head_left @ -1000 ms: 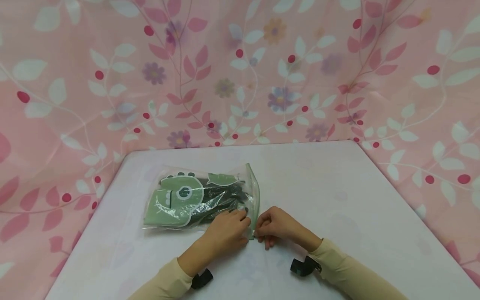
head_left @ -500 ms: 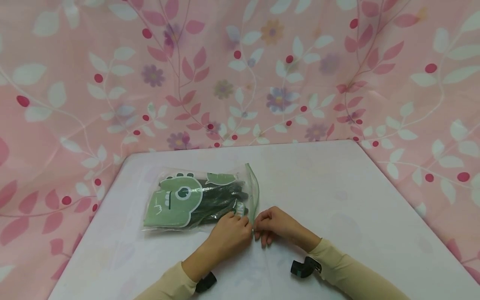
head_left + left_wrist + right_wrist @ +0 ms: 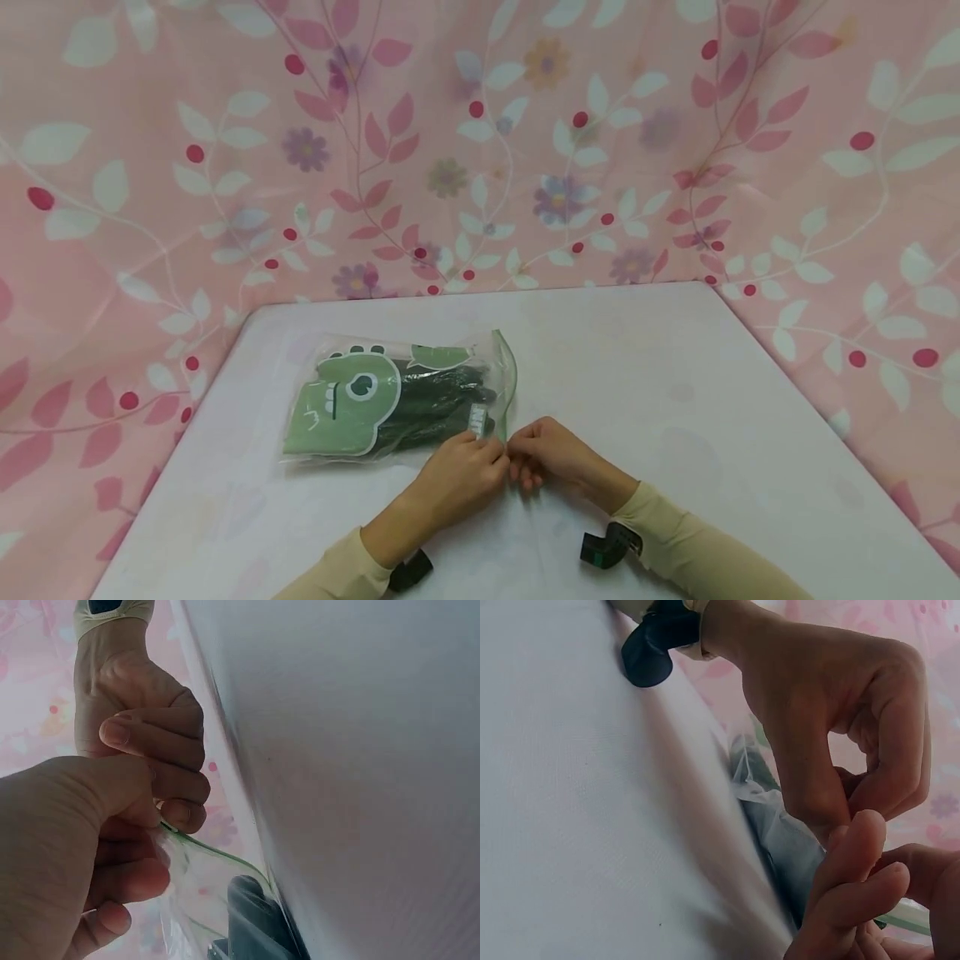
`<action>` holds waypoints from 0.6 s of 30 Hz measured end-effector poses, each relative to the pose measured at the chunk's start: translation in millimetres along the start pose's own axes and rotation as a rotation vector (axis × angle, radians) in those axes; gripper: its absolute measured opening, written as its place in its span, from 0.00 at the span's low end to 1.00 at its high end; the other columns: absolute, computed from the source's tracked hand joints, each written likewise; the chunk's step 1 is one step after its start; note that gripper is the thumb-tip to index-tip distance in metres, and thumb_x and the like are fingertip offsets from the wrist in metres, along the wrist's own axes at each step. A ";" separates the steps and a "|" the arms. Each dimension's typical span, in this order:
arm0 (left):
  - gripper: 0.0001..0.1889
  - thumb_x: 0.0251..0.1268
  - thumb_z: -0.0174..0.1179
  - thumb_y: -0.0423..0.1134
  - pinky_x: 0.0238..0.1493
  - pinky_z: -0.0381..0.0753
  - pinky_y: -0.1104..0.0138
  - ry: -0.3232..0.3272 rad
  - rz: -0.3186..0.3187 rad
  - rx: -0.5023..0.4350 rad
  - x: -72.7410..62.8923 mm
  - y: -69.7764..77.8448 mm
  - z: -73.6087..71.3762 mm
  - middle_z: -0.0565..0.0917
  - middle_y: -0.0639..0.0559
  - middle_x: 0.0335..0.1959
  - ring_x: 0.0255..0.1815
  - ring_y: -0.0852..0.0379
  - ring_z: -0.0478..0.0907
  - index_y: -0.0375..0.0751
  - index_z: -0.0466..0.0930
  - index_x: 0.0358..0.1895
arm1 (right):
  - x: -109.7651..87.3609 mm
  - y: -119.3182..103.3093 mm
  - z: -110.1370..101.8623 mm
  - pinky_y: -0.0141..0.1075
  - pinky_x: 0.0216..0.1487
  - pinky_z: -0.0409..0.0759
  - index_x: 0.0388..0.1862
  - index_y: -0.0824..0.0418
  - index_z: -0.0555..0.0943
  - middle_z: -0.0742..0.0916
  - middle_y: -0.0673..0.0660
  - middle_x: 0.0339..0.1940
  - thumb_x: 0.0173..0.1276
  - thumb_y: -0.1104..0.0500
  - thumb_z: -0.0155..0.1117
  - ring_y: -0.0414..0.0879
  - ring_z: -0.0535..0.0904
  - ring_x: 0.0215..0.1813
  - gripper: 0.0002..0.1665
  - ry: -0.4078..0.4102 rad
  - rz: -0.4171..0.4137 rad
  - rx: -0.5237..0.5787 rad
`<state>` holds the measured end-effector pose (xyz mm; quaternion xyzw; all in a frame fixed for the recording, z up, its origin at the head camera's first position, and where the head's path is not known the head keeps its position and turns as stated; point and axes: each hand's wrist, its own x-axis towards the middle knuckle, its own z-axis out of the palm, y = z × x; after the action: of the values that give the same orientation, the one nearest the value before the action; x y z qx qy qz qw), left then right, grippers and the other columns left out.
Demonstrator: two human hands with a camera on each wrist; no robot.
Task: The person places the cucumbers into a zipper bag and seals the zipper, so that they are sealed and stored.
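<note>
A clear zip bag (image 3: 352,400) with a green cartoon animal print lies on the table, its green-edged mouth (image 3: 512,375) to the right. Dark fabric with finger-like ends (image 3: 442,396) and a small pale label (image 3: 477,419) show inside. My left hand (image 3: 465,473) pinches the bag at the near end of its mouth. Close against it, my right hand (image 3: 558,457) pinches the end of the green zip strip, its other fingers curled. In the left wrist view, the green strip (image 3: 217,853) runs out from between both hands' fingertips. The fingers cover the strip's very end.
The white-covered table (image 3: 675,417) extends around the bag. Behind it hangs a pink floral cloth (image 3: 480,150). A black camera mount (image 3: 609,546) sits below the right wrist, and another (image 3: 411,571) below the left.
My left hand has slid right along the bag's near side until it meets the right hand, uncovering the label. The bag's near mouth corner has lifted slightly; the right hand has barely moved.
</note>
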<state>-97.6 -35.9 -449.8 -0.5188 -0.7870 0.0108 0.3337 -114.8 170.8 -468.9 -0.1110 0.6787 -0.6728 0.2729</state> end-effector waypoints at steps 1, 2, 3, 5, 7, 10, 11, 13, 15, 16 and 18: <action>0.07 0.58 0.67 0.35 0.28 0.70 0.67 0.010 0.006 -0.008 0.0 0.3 0.0 0.75 0.57 0.25 0.21 0.60 0.73 0.47 0.80 0.25 | 0.0 -0.3 0.3 0.28 0.17 0.70 0.23 0.70 0.83 0.84 0.55 0.18 0.72 0.65 0.59 0.39 0.76 0.15 0.16 0.008 -0.001 0.006; 0.07 0.59 0.67 0.35 0.28 0.69 0.67 0.016 0.012 -0.015 0.3 0.4 0.1 0.75 0.57 0.25 0.21 0.60 0.73 0.47 0.80 0.25 | 0.5 -0.4 0.3 0.28 0.17 0.70 0.23 0.69 0.83 0.85 0.55 0.18 0.71 0.66 0.59 0.39 0.76 0.15 0.15 0.019 -0.003 0.002; 0.06 0.59 0.66 0.35 0.27 0.69 0.67 0.022 0.014 -0.023 0.7 0.5 0.1 0.75 0.57 0.25 0.20 0.60 0.73 0.47 0.81 0.26 | 1.3 -0.3 0.0 0.28 0.17 0.71 0.23 0.69 0.83 0.85 0.55 0.18 0.71 0.66 0.59 0.39 0.76 0.15 0.15 0.033 -0.006 0.000; 0.04 0.57 0.66 0.34 0.27 0.68 0.67 0.030 0.011 -0.040 1.6 0.0 -0.5 0.75 0.56 0.25 0.20 0.60 0.73 0.46 0.82 0.27 | 3.4 -1.3 -0.6 0.28 0.18 0.71 0.24 0.68 0.83 0.85 0.55 0.18 0.70 0.67 0.59 0.40 0.77 0.15 0.14 0.061 -0.007 -0.009; 0.01 0.56 0.65 0.35 0.26 0.68 0.67 0.035 0.008 -0.047 2.4 -0.8 -1.1 0.76 0.56 0.25 0.19 0.60 0.73 0.45 0.83 0.29 | 5.9 -2.1 -1.8 0.28 0.18 0.71 0.26 0.69 0.84 0.85 0.55 0.19 0.69 0.67 0.59 0.40 0.77 0.16 0.13 0.088 -0.003 -0.013; 0.02 0.52 0.66 0.35 0.25 0.68 0.67 0.041 0.002 -0.057 3.0 -1.6 -1.8 0.75 0.56 0.24 0.18 0.60 0.72 0.44 0.84 0.30 | 10.1 -2.3 -4.0 0.28 0.18 0.72 0.27 0.70 0.85 0.85 0.56 0.19 0.69 0.67 0.60 0.40 0.77 0.16 0.12 0.109 -0.001 -0.016; 0.01 0.52 0.66 0.35 0.25 0.67 0.67 0.042 0.002 -0.062 2.9 -1.8 -2.0 0.74 0.56 0.23 0.18 0.60 0.71 0.44 0.83 0.28 | 11.9 -1.8 -5.0 0.28 0.18 0.72 0.27 0.70 0.85 0.85 0.56 0.19 0.70 0.67 0.60 0.40 0.78 0.16 0.12 0.113 0.001 -0.015; 0.03 0.51 0.66 0.35 0.24 0.66 0.67 0.046 0.003 -0.071 2.8 -2.0 -1.9 0.73 0.57 0.21 0.17 0.60 0.70 0.45 0.81 0.25 | 15.7 -0.8 -7.1 0.29 0.19 0.72 0.27 0.71 0.85 0.85 0.57 0.19 0.70 0.67 0.61 0.41 0.78 0.17 0.12 0.121 0.002 -0.010; 0.06 0.50 0.66 0.35 0.23 0.66 0.67 0.051 0.005 -0.083 2.4 -1.9 -1.3 0.71 0.57 0.20 0.16 0.60 0.69 0.46 0.79 0.22 | 19.0 0.6 -9.2 0.29 0.19 0.73 0.26 0.72 0.84 0.85 0.57 0.19 0.70 0.67 0.62 0.41 0.78 0.17 0.13 0.132 0.000 -0.008; 0.08 0.50 0.66 0.35 0.23 0.65 0.67 0.055 0.006 -0.090 2.2 -1.8 -1.0 0.70 0.57 0.20 0.16 0.60 0.68 0.47 0.76 0.20 | 21.0 1.7 -10.4 0.29 0.19 0.73 0.25 0.72 0.84 0.85 0.57 0.19 0.70 0.67 0.62 0.41 0.78 0.17 0.13 0.137 0.001 -0.006; 0.10 0.49 0.67 0.35 0.23 0.66 0.67 0.057 0.005 -0.100 1.9 -1.5 -0.4 0.70 0.57 0.19 0.15 0.60 0.67 0.47 0.75 0.19 | 24.0 2.5 -12.1 0.29 0.19 0.74 0.25 0.71 0.84 0.85 0.58 0.19 0.70 0.67 0.62 0.42 0.78 0.17 0.13 0.152 0.001 -0.006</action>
<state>-99.0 -35.2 -447.9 -0.5370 -0.7753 -0.0427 0.3296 -140.4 168.8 -477.2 -0.0601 0.6997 -0.6769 0.2207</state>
